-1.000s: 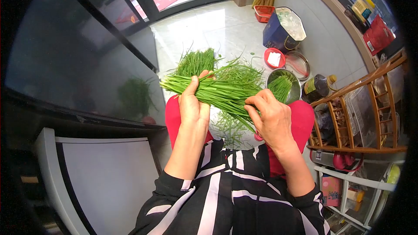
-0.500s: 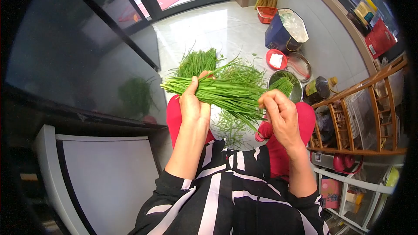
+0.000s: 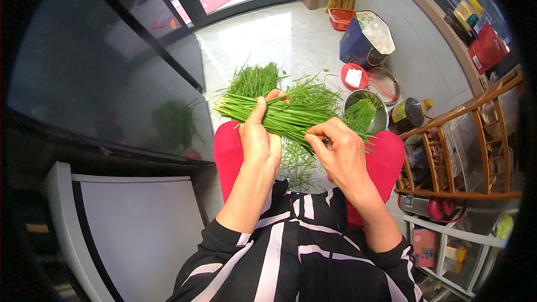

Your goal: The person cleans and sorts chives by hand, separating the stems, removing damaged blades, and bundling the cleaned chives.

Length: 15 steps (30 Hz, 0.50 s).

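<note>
A long bunch of green chives [image 3: 299,116] lies across my left hand [image 3: 259,138], its pale stem ends pointing left and its leafy tips right. The fingers and thumb of that hand are wrapped round the bunch near the stems. My right hand [image 3: 340,150] is closed in a pinch at the lower edge of the leaves; exactly which blades it grips is partly hidden. Behind the bunch, a heap of chives [image 3: 253,80] rests on the floor beside a looser pile [image 3: 310,92]. Loose blades [image 3: 299,165] are scattered below, between my knees.
At the right stands a metal bowl [image 3: 386,121] with chives inside. Near it are a red dish [image 3: 345,71], another round metal pan [image 3: 396,90], a dark blue bag [image 3: 354,45] and a dark bottle [image 3: 407,116]. A wooden rack [image 3: 436,159] borders the right; dark glossy panels [image 3: 112,78] border the left.
My right hand has moved left along the bunch, from the leaf tips toward the middle. My left hand and the bunch have shifted slightly right.
</note>
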Tool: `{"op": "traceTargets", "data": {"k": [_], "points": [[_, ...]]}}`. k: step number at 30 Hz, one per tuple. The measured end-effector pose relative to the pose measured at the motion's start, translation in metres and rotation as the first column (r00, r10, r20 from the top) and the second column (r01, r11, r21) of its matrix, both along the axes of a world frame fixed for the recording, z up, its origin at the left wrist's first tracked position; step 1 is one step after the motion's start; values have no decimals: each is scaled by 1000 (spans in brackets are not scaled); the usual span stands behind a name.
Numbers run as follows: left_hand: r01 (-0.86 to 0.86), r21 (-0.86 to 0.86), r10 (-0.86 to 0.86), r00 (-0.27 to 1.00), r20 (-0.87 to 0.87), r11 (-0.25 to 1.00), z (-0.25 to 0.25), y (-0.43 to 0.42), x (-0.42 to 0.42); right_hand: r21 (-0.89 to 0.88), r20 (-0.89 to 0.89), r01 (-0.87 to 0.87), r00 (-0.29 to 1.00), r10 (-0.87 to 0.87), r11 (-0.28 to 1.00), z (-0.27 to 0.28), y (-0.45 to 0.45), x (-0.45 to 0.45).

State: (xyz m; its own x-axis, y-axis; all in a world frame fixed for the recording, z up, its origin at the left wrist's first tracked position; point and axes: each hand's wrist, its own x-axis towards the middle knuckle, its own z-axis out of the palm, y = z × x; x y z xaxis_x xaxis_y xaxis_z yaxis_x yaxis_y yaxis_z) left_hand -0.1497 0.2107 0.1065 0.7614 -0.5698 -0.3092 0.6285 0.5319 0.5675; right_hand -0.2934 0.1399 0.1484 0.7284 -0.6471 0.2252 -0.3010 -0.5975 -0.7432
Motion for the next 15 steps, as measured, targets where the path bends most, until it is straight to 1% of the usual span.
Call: {"op": "traceTargets", "data": {"k": [1, 2, 4, 5, 7, 8, 10, 11, 12, 13, 15], "points": [[9, -7, -9, 1000, 5, 1000, -1, 0, 0, 39, 10, -2, 1000, 1, 999, 0, 0, 1], [17, -14, -17, 1000, 10, 1000, -2, 0, -1, 39, 10, -1, 1000, 1, 999, 0, -1, 2], [22, -15, -22, 1000, 4, 1000, -1, 0, -2, 102, 13, 38, 999, -40, 994, 1, -1, 3], [28, -16, -28, 1000, -2, 999, -1, 0, -2, 102, 12, 37, 999, -39, 994, -1, -1, 5], [19, -24, -20, 999, -25, 1000, -6, -2, -3, 71, 144, 57, 987, -67, 996, -13, -2, 8], [10, -31, -11, 999, -48, 999, -7, -4, -3, 71, 144, 58, 987, -68, 996, -18, -2, 9], [20, -29, -21, 998, -64, 999, -7, -7, -6, 298, 288, 21, 951, -111, 954, -25, -4, 10], [29, -27, -31, 996, -79, 999, -7, -7, -6, 298, 287, 19, 952, -109, 954, -22, -4, 9], [41, -27, -43, 997, -71, 999, -9, -6, -3, 468, 310, 5, 935, -170, 884, -15, -5, 7], [39, -27, -41, 997, -72, 999, -11, -5, 2, 622, 320, -18, 918, -233, 783, -10, -6, 4], [-3, -23, 0, 990, -144, 1000, -14, -3, 14, 627, 446, -123, 866, -226, 769, -5, -20, -4]]}}
